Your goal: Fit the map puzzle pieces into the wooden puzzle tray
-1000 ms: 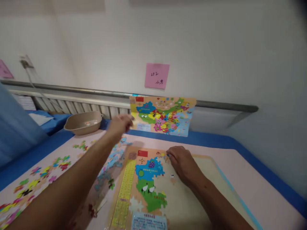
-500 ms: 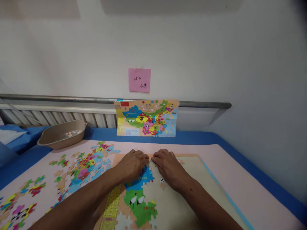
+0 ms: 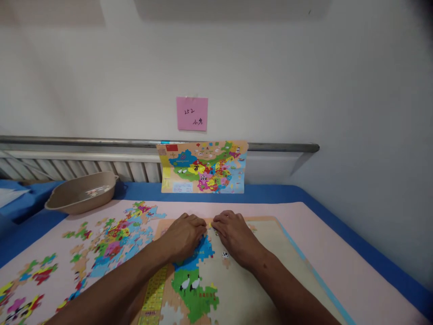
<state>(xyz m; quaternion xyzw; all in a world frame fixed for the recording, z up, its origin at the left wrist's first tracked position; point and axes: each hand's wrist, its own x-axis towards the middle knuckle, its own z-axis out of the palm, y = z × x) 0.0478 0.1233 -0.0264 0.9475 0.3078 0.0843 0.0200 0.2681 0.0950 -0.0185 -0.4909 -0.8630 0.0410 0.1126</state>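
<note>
A partly filled map jigsaw puzzle (image 3: 198, 289) lies in its frame in front of me, with blue and green sections joined at its left side. My left hand (image 3: 187, 232) rests over the blue section near the top edge, fingers curled together; whatever is under them is hidden. Just right of it, my right hand (image 3: 233, 232) has its fingertips closed on a small puzzle piece (image 3: 212, 225), mostly covered, at the same edge. The two sets of fingertips nearly meet. A loose piece with a panda-like face (image 3: 225, 256) sits on the bare board below my right hand.
Many loose and joined puzzle pieces (image 3: 115, 241) spread over the pink sheet (image 3: 101, 210) at left. A brown basin (image 3: 81, 194) stands at the back left. A printed reference map (image 3: 203, 167) leans against the wall under a metal rail (image 3: 284, 147). A pink note (image 3: 192, 113) hangs above.
The view has shifted slightly, so the scene sits a little further left. Both hands stay at the puzzle's top edge with only slight finger movement.
</note>
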